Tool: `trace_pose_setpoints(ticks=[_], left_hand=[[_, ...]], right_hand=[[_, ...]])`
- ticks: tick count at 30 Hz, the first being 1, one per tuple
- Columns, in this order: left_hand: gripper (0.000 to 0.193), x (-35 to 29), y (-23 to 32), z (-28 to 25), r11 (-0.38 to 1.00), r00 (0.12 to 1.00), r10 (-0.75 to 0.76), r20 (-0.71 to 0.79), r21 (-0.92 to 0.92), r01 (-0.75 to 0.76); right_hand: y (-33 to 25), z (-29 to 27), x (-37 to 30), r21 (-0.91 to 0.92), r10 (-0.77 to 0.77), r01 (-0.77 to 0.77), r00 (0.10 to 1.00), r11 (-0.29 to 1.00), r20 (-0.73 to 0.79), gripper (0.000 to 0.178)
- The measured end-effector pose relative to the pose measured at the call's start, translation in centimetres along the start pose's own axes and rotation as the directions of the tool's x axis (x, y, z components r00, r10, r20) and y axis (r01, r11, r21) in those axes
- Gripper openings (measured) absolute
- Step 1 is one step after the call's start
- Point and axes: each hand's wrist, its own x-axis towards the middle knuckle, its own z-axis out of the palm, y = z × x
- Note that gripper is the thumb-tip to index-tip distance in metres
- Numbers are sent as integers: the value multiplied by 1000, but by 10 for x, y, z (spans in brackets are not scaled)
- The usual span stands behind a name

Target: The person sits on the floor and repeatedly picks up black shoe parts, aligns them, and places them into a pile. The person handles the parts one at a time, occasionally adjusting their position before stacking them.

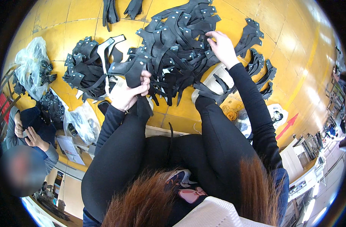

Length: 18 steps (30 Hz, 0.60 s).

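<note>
My left hand (133, 92) is closed on a black strap piece (134, 73), a flat cut piece with a wide end and a long tail hanging down by my left shoe. My right hand (221, 47) is stretched forward to the right edge of a large pile of similar black strap pieces (176, 45). Its index finger and thumb look apart, with the fingertips at the pile; I see nothing lifted in them. Many pieces in the pile carry small pale tags. More strap pieces (212, 92) lie across my right shoe (218, 79).
Left of my feet sits a smaller heap of straps (84, 72), beside a white-edged piece (103, 53). Bundles (250, 36) lie to the right on the yellow tiled floor (286, 49). Clear plastic bags (31, 68) and another person's hands (35, 138) are at left; orange cord (229, 111) lies by my right leg.
</note>
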Motion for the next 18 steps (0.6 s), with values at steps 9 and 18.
trace_pose_setpoints(ticks=[9,18], left_hand=[[43,-1,-6,-20,990,996,-62,-66,120,70],[40,2,-3,-15,945,987,-105,-118,297,136]], right_hand=[[26,-17,13,226,78,-82,997,971,28,24],[25,-29,17,321,217,-253,966,913,143,23]])
